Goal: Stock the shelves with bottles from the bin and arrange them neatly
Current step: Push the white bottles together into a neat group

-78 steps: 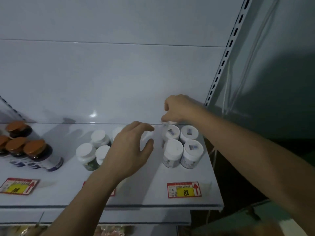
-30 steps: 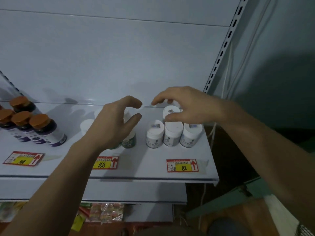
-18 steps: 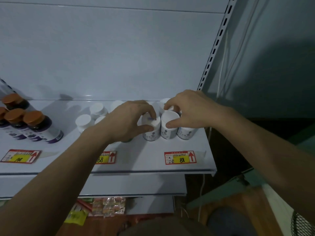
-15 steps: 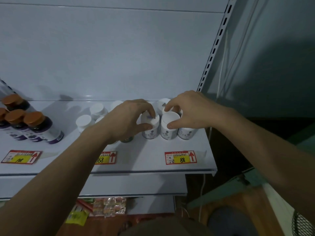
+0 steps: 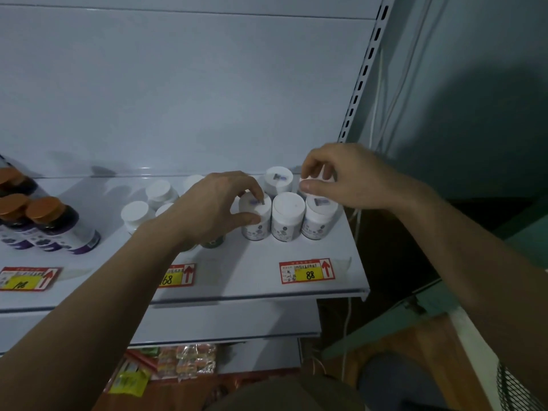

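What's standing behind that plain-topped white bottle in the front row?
Behind the plain-topped bottle stands another white bottle with a small sticker on its cap. Further right, the right hand pinches one more cap; its body is hidden.

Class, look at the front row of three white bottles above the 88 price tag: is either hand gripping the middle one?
No: the middle bottle stands untouched, while the left hand grips its left neighbour and the right hand pinches a rear bottle.

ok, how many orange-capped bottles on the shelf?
3 visible, clustered at the shelf's far left: one back, one middle, one front. The frame edge crops the group, so more may sit out of view.
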### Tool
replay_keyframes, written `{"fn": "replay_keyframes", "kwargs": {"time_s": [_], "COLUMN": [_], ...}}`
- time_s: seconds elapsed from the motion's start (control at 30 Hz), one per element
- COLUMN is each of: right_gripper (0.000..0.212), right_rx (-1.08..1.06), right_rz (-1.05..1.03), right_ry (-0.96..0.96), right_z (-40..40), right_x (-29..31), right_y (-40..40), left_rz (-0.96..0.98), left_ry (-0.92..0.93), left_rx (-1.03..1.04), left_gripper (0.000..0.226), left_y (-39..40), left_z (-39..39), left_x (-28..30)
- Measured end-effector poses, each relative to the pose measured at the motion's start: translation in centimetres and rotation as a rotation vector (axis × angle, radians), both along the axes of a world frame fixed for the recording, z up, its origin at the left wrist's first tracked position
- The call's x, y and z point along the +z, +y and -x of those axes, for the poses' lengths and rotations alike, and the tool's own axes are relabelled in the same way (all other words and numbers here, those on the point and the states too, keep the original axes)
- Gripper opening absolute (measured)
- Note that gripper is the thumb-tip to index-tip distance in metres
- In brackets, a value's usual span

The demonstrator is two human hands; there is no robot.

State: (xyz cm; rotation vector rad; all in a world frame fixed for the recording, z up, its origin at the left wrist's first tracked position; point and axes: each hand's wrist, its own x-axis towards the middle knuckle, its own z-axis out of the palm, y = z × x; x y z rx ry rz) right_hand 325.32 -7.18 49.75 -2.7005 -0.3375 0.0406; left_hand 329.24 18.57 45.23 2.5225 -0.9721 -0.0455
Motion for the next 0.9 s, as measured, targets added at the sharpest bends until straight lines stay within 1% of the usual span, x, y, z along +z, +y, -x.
{"fn": "replay_keyframes", "kwargs": {"time_s": [0.03, 0.17, 0.4, 0.57, 0.67, 0.73, 0.8, 0.83, 0.9], "right_gripper": [0.028, 0.04, 0.035, 0.034, 0.026, 0.021, 0.021, 0.024, 0.03], "right_rx": [0.0, -0.002, -0.066, -0.062, -0.079, -0.101, -0.125, -0.133, -0.13], "right_rz": [0.007, 0.116, 0.07, 0.063, 0.013, -0.03, -0.033, -0.021, 0.026], "right_ry": [0.004, 0.103, 0.119, 0.14, 0.077, -0.01, -0.037, -0.016, 0.072], "right_z": [0.2, 1.0, 1.5, 1.5, 1.1, 0.3, -1.1, -1.9, -3.4], "right_x": [0.4, 0.1, -1.0, -1.2, -0.8, -0.3, -0.1, 0.0, 0.0], "right_y": [-0.6, -1.6, -2.0, -2.5, -3.1, -3.1, -2.6, -2.3, -1.9], "left_rz": [-0.003, -0.005, 0.034, 0.031, 0.023, 0.091, 0.133, 0.117, 0.014], "left_ry": [0.003, 0.005, 0.008, -0.019, -0.051, -0.103, -0.132, -0.114, 0.003], "left_rx": [0.001, 0.002, -0.001, -0.023, 0.005, 0.019, 0.008, 0.009, 0.005], "left_gripper": [0.033, 0.033, 0.033, 0.03, 0.03, 0.033, 0.026, 0.025, 0.033], "left_y": [0.0, 0.0, -0.4, -0.7, -0.4, -0.6, -1.8, -2.7, -4.5], "left_z": [0.0, -0.2, -0.3, 0.1, -0.1, -0.6, -2.0, -2.9, -4.9], "left_x": [0.0, -0.1, -0.4, -0.4, 0.1, 1.1, 2.1, 2.5, 3.0]}}
